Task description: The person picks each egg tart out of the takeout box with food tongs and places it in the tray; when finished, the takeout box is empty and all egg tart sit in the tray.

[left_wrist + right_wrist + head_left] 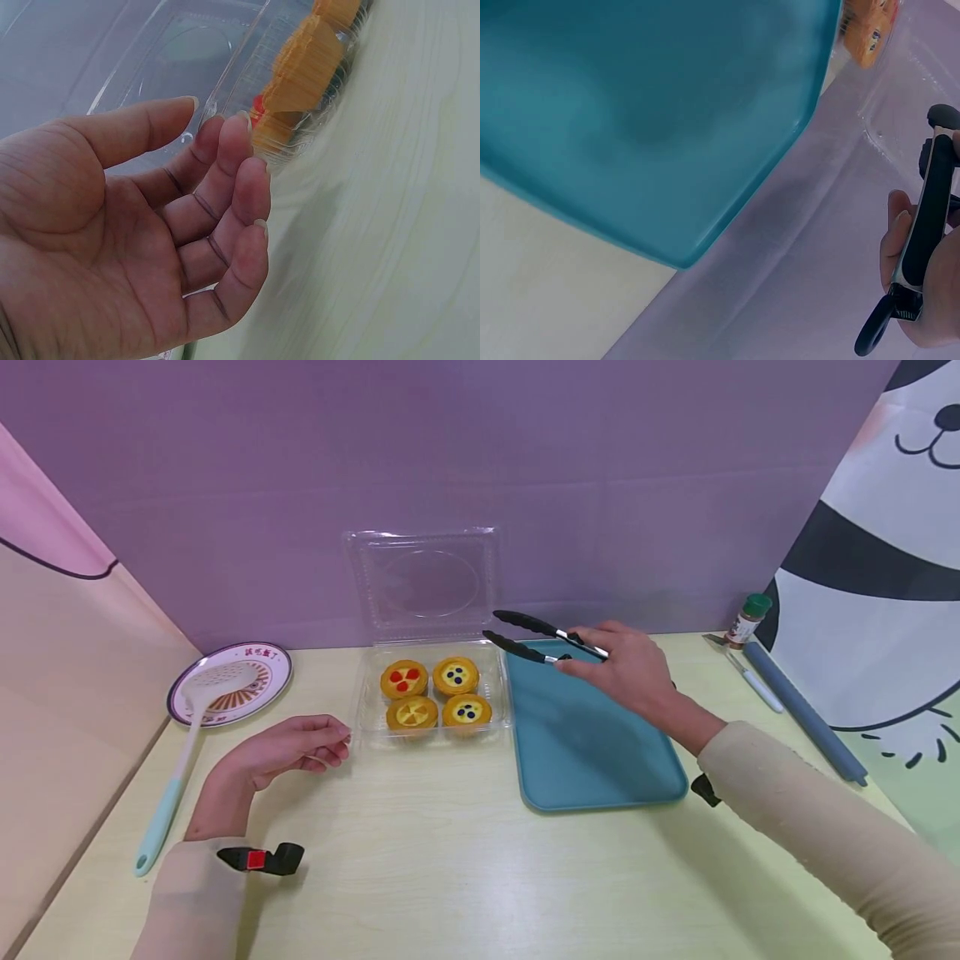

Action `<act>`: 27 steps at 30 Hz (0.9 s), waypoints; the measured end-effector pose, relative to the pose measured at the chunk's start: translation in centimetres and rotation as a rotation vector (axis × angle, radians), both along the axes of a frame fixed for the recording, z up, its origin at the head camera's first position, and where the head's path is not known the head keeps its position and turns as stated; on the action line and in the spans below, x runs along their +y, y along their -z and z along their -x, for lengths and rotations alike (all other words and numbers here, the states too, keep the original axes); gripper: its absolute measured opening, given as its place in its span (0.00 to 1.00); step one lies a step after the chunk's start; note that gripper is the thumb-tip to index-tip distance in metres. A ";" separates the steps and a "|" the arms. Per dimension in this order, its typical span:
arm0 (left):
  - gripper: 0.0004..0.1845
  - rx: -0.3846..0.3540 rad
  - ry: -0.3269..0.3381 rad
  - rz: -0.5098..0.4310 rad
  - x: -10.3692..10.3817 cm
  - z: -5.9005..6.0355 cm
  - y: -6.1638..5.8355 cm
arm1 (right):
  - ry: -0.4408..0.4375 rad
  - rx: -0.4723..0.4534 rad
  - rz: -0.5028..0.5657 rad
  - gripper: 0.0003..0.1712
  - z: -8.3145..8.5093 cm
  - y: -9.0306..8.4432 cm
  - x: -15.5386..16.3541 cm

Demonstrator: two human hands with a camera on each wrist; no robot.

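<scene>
In the head view my right hand [626, 668] grips a pair of black-tipped tongs [525, 624], held above the back of the blue tray [600, 752]. The tongs' two arms stand apart, with nothing between the tips. Left of the tray is a clear plastic clamshell box [360, 710], lid raised, holding several small tarts. One tart [404, 679] has red pieces on top; two carry dark blue dots. My left hand [292, 750] is beside the box's front left corner, fingers loosely bent and holding nothing. Whether its fingertips touch the box I cannot tell.
At the left, a white slotted spoon [168, 806] with a pale green handle leans on a patterned plate [277, 672]. To the right are a green-capped jar [744, 622], a knife [757, 685] and a long grey-blue roll [806, 714]. A purple curtain [300, 568] closes off the back.
</scene>
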State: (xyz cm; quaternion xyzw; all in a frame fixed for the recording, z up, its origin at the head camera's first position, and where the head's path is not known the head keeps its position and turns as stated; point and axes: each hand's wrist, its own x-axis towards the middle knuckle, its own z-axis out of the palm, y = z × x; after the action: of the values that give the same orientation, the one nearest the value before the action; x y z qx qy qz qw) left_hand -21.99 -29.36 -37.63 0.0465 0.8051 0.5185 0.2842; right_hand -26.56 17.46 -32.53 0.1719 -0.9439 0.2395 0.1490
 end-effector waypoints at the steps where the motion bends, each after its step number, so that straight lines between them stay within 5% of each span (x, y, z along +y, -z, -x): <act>1: 0.21 0.001 0.000 0.001 0.0 0.0 0.0 | 0.000 -0.006 -0.002 0.32 0.0 0.0 -0.2; 27: 0.21 0.001 0.001 0.025 0.2 0.1 0.1 | -0.089 -0.173 -0.092 0.42 0.3 -0.6 -4.2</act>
State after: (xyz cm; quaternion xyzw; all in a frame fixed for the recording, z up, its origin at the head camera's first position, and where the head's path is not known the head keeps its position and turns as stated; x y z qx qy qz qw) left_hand -22.04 -29.17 -37.77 0.0435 0.8116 0.5084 0.2847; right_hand -26.89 13.29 -31.92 0.1990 -0.9546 0.2165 0.0479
